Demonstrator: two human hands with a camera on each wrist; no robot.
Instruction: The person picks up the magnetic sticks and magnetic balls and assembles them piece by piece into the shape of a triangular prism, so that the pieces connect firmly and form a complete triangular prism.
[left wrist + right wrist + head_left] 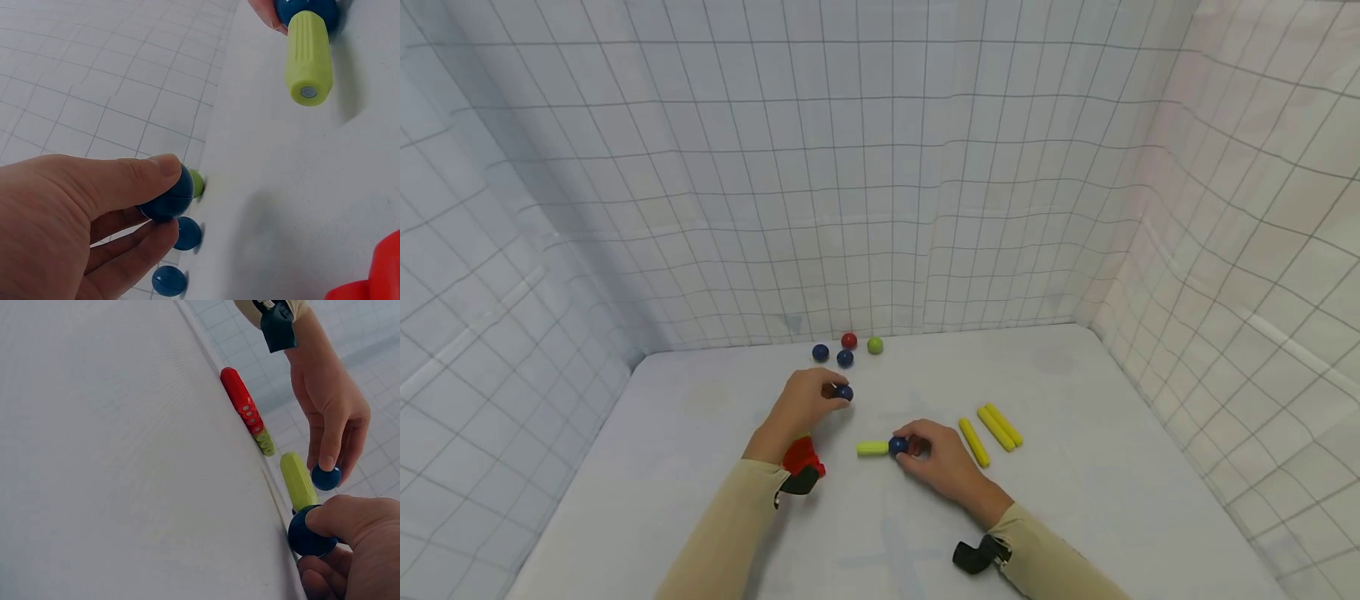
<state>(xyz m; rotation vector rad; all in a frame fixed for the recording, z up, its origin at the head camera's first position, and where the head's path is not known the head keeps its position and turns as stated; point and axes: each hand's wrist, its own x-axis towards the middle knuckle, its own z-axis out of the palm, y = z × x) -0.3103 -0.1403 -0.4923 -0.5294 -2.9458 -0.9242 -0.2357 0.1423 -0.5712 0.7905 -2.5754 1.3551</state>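
Observation:
My left hand [805, 404] pinches a blue ball [169, 199] between thumb and fingertips, raised over the white table. My right hand [943, 458] grips another blue ball [308, 532], which sits at one end of a yellow-green rod [309, 59]. The rod points left, toward the left hand's side, and its free end shows a round silver tip. Under the left wrist lie red pieces [801, 456], partly hidden by the sleeve. In the right wrist view, they are red [236, 389] and green [264, 442] parts with silver dots.
At the back of the table [700, 400] are two blue balls [821, 353], a red ball [849, 341] and a green ball [875, 345]. Three yellow rods [974, 442] lie to the right of the right hand. Grid-patterned white sheets [880, 167] enclose the back and sides.

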